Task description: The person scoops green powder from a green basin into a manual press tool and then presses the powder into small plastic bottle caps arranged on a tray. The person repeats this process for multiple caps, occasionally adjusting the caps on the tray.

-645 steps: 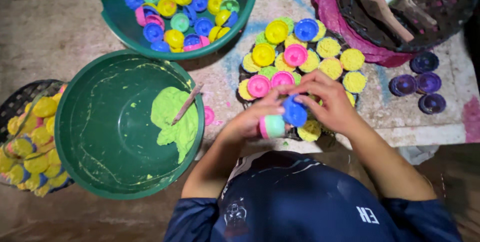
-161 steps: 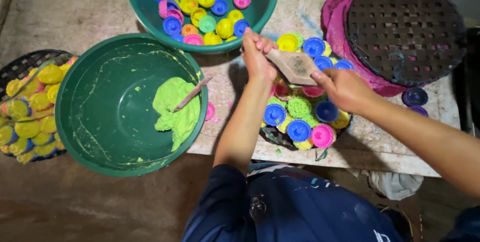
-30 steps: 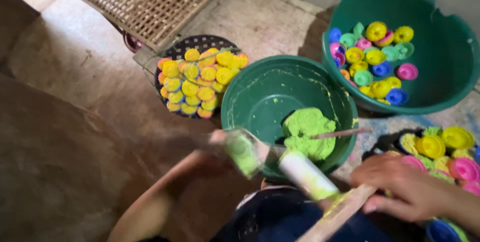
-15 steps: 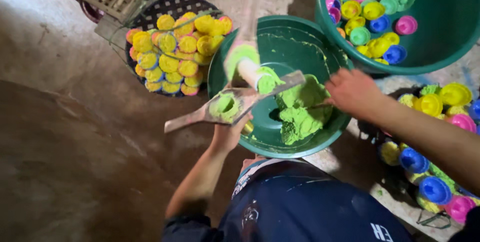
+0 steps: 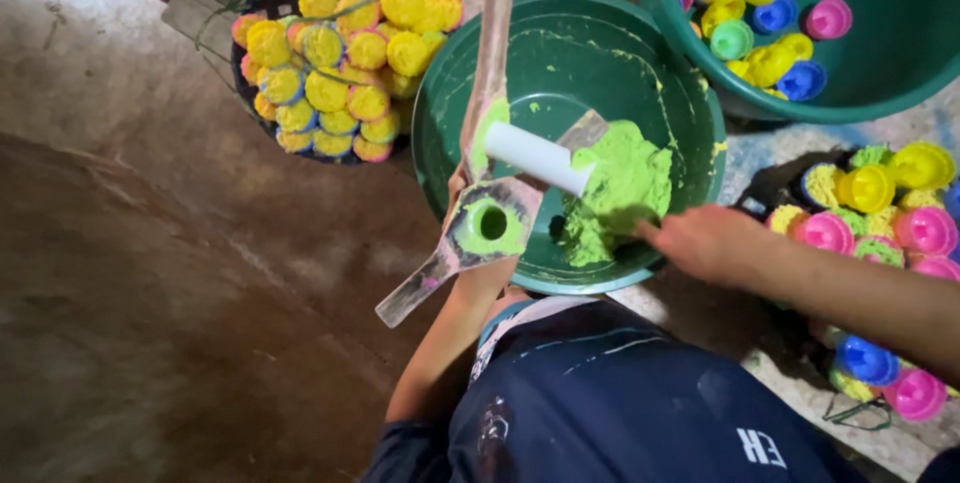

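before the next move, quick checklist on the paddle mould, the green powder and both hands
1. Left hand grips the wooden paddle mould: ok.
2. Mould hole filled with green powder: ok.
3. White tube sits over the green basin: ok.
4. Powder heap left in basin: ok.
5. Right hand at the heap; holding anything: cannot tell.
6. Mould held over the basin: not ok, partly past the rim.

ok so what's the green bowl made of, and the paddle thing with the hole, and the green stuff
The green bowl looks like moulded plastic: smooth, slightly glossy wall, even colour, streaked with powder. The paddle in the left hand seems to be wood, pale, worn and stained, though the smears leave that open. The green stuff looks like damp, crumbly powder, matte and clumped in a heap.
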